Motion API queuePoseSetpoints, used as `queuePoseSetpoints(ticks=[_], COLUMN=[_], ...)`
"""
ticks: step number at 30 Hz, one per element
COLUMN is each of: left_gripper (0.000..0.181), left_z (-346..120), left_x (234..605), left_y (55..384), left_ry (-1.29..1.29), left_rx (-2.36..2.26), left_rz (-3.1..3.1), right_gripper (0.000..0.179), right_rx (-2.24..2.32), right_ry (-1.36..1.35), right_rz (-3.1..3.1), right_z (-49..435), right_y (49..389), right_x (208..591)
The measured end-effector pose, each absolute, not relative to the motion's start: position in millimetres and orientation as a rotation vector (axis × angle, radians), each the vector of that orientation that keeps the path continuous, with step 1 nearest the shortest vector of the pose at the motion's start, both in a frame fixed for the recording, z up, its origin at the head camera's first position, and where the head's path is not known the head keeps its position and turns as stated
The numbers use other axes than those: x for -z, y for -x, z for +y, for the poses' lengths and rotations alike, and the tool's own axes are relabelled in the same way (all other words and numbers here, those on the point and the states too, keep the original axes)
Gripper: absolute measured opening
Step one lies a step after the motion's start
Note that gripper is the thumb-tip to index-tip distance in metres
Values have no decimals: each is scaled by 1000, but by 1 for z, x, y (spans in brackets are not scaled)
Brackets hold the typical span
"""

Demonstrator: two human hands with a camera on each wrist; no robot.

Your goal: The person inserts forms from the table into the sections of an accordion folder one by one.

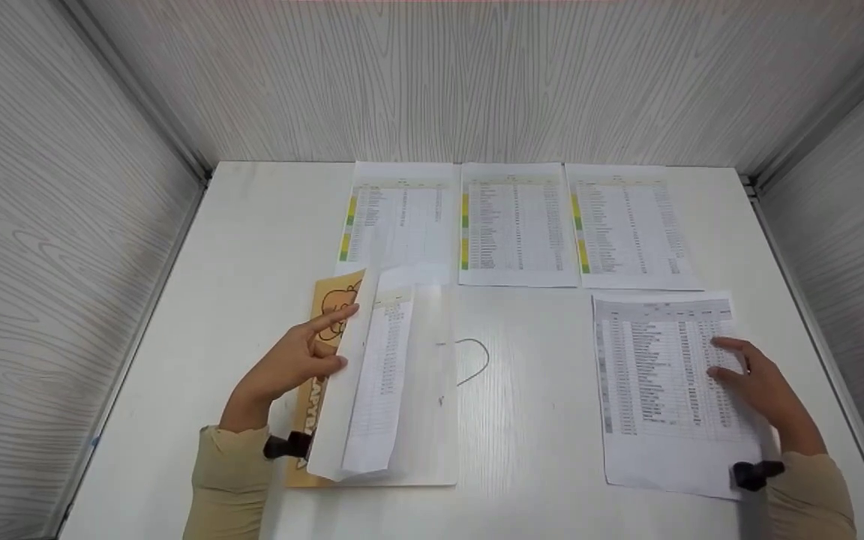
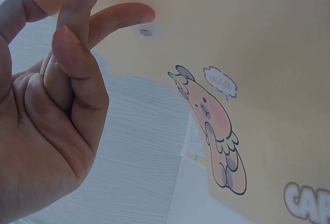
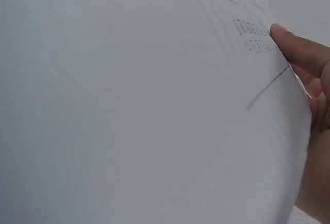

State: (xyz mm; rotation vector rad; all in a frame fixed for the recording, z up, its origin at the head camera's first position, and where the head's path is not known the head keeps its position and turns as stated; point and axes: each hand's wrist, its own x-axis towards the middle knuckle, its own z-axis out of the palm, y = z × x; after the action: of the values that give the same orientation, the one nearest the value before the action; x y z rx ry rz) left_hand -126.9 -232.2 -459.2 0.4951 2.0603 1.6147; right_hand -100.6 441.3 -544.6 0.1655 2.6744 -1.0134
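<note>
My left hand (image 1: pixel 293 365) is at the raised cover of a folder (image 1: pixel 336 420), which is tan outside with a cartoon animal. In the left wrist view, an extended finger touches the tan cover (image 2: pixel 268 80) beside a small metal snap (image 2: pixel 146 33). Inside the folder lies a printed sheet (image 1: pixel 383 375) with its edge lifted. On the right, my right hand (image 1: pixel 766 386) grips the right edge of printed sheets (image 1: pixel 664 375) with a grey-headed table. Seen from the right wrist, the thumb lies along the bowed paper (image 3: pixel 154 105); the paper partly hides the other fingers.
Three printed sheets lie in a row along the back: left (image 1: pixel 417 232), middle (image 1: pixel 518 225) and right (image 1: pixel 631 225), with yellow and green side strips. A thin dark cord loop (image 1: pixel 487 358) extends beyond the folder's right edge. Wood-grain panels (image 1: pixel 477 75) enclose the white table (image 1: pixel 529 450).
</note>
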Motion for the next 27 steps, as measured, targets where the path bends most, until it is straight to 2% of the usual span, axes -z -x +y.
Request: queuePoseSetpoints(ticks=[14, 24, 27], left_gripper=[75, 76, 76], left_z=[-232, -234, -234], left_x=[459, 456, 456], left_y=[126, 125, 124], left_ry=[-476, -459, -460], left_rx=[-1604, -1627, -1629], left_rz=[2078, 2061, 2059], right_gripper=[58, 55, 57], right_rx=[1359, 2126, 2197], right_ry=[-124, -86, -101], right_rz=[2800, 2561, 2524], right_z=[437, 403, 392], right_y=[87, 102, 107], right_x=[508, 484, 478])
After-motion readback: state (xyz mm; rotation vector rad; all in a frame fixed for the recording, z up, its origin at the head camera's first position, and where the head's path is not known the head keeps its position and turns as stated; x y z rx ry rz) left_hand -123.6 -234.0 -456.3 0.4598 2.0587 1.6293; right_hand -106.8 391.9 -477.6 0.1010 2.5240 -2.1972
